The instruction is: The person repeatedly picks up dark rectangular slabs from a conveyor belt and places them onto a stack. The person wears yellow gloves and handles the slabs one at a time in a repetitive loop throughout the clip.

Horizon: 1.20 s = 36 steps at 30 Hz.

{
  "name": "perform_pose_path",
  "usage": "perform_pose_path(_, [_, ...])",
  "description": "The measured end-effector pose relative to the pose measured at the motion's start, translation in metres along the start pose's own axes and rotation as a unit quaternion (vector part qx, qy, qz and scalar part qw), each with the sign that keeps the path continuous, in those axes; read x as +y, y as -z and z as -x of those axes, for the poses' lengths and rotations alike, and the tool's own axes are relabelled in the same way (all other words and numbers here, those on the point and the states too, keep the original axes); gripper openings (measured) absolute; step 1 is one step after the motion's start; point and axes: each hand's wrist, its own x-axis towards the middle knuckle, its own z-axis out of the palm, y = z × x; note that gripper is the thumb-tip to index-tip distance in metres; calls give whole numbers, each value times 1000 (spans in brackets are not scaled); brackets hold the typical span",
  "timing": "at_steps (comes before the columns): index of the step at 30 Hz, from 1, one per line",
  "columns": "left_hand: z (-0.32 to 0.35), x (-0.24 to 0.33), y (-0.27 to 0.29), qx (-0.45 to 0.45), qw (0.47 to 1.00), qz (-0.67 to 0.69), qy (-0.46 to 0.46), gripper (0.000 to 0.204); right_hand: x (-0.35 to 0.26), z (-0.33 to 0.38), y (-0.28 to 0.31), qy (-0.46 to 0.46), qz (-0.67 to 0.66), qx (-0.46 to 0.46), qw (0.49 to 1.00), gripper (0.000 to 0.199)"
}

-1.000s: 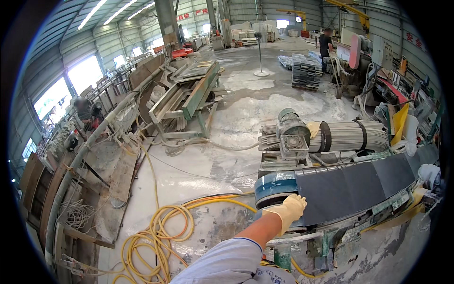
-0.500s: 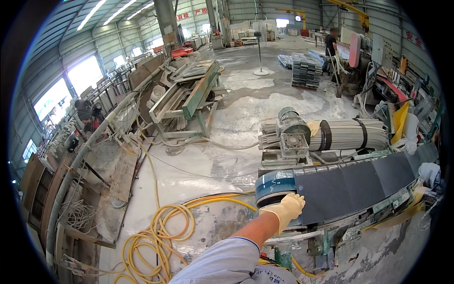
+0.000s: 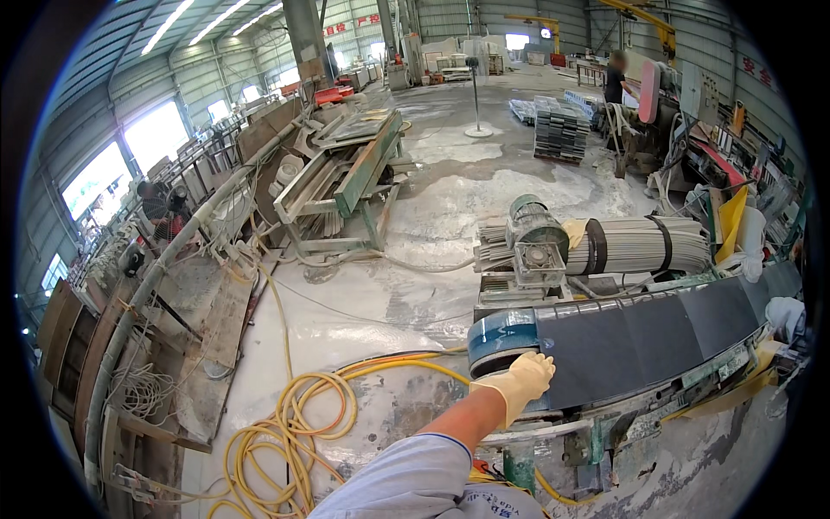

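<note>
From the head view, my gloved left hand point(image 3: 521, 381) lies flat, fingers spread, on the near left end of the dark stone slab point(image 3: 640, 342), gripping nothing. The blue belt roller point(image 3: 500, 339) sits just left; coiled yellow hose point(image 3: 285, 432) lies nearer left.

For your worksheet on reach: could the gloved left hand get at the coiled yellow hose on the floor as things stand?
Probably not: the left hand rests on the dark slab, while the yellow hose lies well below and to its left.
</note>
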Motion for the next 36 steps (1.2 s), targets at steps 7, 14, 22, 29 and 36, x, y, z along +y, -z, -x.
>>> perform_pose_path(7, [2,-6,-17,51,999,-5,6,56,5,4,11,2,1,3,1000,39])
perform_pose_path(14, [4,-12,-32,124,992,-2,-20,48,23,13,52,9,-21,28,999,39])
perform_pose_path(22, [19,-21,-13,171,982,57,-61,23,81,31,149,57,-176,55,981,37])
perform_pose_path(29, [6,-51,4,265,957,91,-82,23,85,67,141,88,-255,54,962,38])
perform_pose_path(36, [-72,-116,-20,311,950,-1,29,62,94,115,133,129,-272,25,953,53])
